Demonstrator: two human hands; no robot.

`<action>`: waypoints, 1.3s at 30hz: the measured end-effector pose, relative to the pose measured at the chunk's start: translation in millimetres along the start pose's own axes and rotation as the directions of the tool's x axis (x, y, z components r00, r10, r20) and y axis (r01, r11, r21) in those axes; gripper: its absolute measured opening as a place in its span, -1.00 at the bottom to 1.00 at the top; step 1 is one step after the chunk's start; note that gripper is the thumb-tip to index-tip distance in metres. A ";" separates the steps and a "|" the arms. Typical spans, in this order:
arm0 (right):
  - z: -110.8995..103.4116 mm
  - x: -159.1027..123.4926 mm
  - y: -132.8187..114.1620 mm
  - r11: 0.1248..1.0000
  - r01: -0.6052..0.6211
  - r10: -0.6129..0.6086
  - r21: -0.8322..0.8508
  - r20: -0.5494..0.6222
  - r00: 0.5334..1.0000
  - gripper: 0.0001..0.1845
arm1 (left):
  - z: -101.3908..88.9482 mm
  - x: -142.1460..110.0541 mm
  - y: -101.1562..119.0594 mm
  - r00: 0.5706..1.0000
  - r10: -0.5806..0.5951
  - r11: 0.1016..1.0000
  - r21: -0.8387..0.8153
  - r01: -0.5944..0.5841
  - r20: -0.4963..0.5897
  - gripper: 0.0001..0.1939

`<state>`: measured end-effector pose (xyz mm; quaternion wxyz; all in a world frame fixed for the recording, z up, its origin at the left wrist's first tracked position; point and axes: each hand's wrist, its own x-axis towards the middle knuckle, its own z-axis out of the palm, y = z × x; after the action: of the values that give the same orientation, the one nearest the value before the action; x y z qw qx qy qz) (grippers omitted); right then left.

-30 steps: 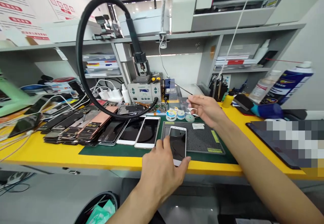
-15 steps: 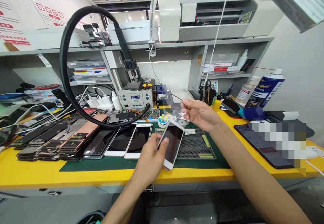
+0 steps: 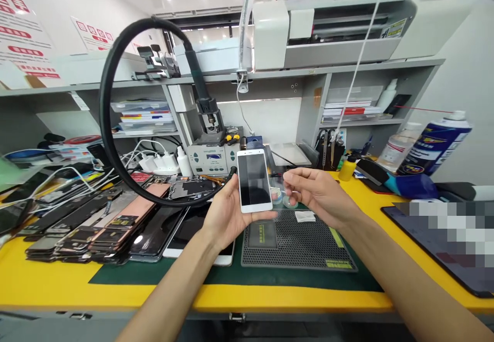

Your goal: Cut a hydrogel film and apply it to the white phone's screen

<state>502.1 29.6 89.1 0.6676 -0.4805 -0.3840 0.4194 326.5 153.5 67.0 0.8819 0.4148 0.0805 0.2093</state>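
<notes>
My left hand [image 3: 227, 221] is closed around the lower part of a white smartphone [image 3: 255, 180], its dark screen turned towards me and nearly upright. The fingers pass behind the phone and show at its right side. My right hand [image 3: 324, 193], to the right of the phone and apart from it, pinches a thin dark rod-like tool [image 3: 283, 158] that points up and left; its exact kind is unclear. Below both hands lies a grey perforated mat [image 3: 304, 249] with a small white paper piece [image 3: 304, 216] on it. White-framed phones [image 3: 181, 236] lie under my left wrist.
Stacked phone parts [image 3: 100, 228] fill the left side of the yellow bench [image 3: 50, 290]. A hot-air station [image 3: 212, 160] with a looping black hose [image 3: 106, 105] stands behind. To the right are a yellow bottle [image 3: 347, 168], a blue spray can [image 3: 436, 143] and a large dark device [image 3: 424, 249].
My left hand has raised the phone and turned it more upright, with the palm now beneath it. My right hand still pinches the thin tool. The camera view has shifted.
</notes>
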 end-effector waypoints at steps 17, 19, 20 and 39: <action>12.3 -2.9 11.1 0.992 -0.011 -0.003 -0.129 -0.108 0.994 -0.68 | 5.7 -10.2 -11.0 0.997 -0.037 0.997 -0.069 0.042 0.070 -0.42; 12.7 -3.2 10.7 0.991 -0.009 -0.006 -0.136 -0.110 0.994 -0.67 | 5.9 -11.0 -10.8 0.997 -0.037 0.995 -0.087 0.044 0.073 -0.41; 12.9 -3.3 10.7 0.990 -0.007 -0.008 -0.139 -0.110 0.994 -0.67 | 6.2 -11.6 -10.7 0.996 -0.038 0.995 -0.094 0.046 0.077 -0.41; 11.0 -2.3 13.7 0.983 0.003 -0.030 -0.182 -0.142 0.989 -0.70 | 6.3 -14.9 -11.5 0.995 -0.030 0.995 -0.089 0.038 0.092 -0.44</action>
<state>488.6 33.6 78.3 0.6506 -0.5651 -0.3753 0.3413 318.5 136.0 61.8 0.9059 0.3821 0.0377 0.1786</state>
